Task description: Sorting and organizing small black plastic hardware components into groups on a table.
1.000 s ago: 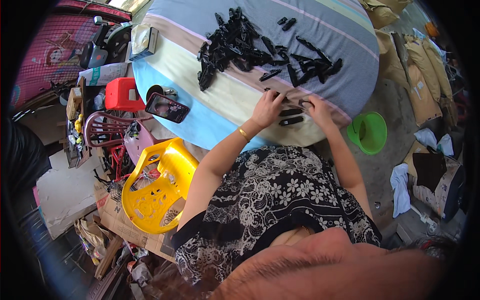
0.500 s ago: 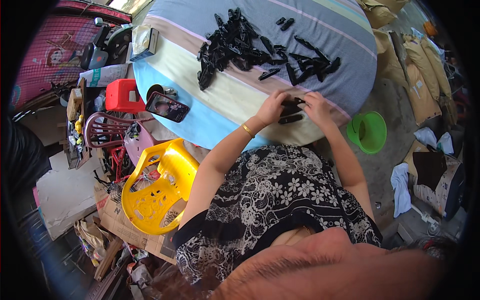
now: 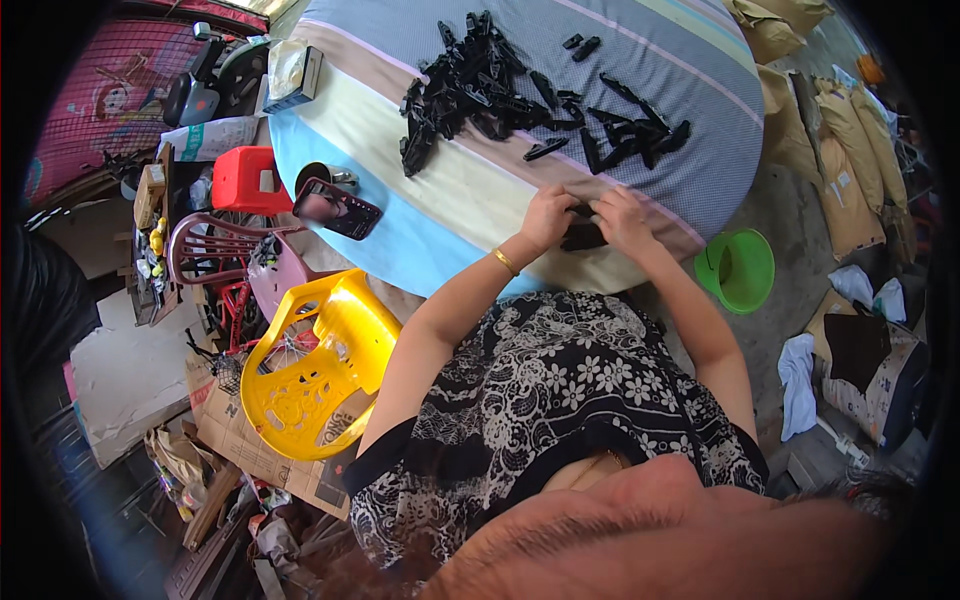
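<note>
At the near edge of the cloth-covered round table (image 3: 400,225), my left hand (image 3: 548,217) and my right hand (image 3: 622,220) face each other. Their fingertips are pinched together around a small black plastic piece, mostly hidden by the fingers. Just below them, close to my body, lie dark plastic pieces (image 3: 582,238), partly covered by the hands. Farther off is a heap of long, narrow black plastic pieces (image 3: 475,85). A looser group of similar pieces (image 3: 630,135) spreads to its right.
A phone (image 3: 340,210) leans by a metal cup (image 3: 318,178) on the left side. A tissue box (image 3: 293,78) stands farther back. Below the table's right edge is a green bucket (image 3: 738,272); a yellow chair (image 3: 355,325) and red stool (image 3: 243,180) stand left.
Both hands have come closer together over the near pieces, with the fingers drawn in. The whole view has shifted slightly. The far heap looks the same.
</note>
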A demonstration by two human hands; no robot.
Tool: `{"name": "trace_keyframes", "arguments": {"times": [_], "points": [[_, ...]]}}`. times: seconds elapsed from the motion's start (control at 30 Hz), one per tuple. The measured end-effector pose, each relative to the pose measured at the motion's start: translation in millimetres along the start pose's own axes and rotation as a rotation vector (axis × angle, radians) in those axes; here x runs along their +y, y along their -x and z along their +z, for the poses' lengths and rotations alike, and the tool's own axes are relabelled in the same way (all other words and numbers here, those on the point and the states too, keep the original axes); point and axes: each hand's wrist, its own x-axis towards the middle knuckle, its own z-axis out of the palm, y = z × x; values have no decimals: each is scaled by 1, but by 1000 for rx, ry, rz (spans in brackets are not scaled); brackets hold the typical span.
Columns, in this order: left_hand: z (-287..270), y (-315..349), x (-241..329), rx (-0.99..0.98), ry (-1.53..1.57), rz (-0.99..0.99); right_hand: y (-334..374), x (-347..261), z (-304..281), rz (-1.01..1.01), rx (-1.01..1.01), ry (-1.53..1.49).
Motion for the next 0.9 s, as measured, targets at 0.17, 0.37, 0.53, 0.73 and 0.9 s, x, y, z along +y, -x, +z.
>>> {"name": "trace_keyframes", "arguments": {"times": [0.17, 0.37, 0.53, 0.73, 0.9], "points": [[-1, 0, -4, -14, 17, 8, -4, -2, 9, 9, 58, -33], [-21, 5, 7, -273, -18, 138, -3, 40, 6, 266, 55, -108], [-31, -27, -14, -23, -187, -29, -63, 53, -2, 306, 132, 159], [-39, -54, -39, 121, -315, -99, -94, 68, 11, 373, 1, 482], [-29, -26, -19, -73, -99, -70, -81, 59, -9, 395, 24, 358]]}}
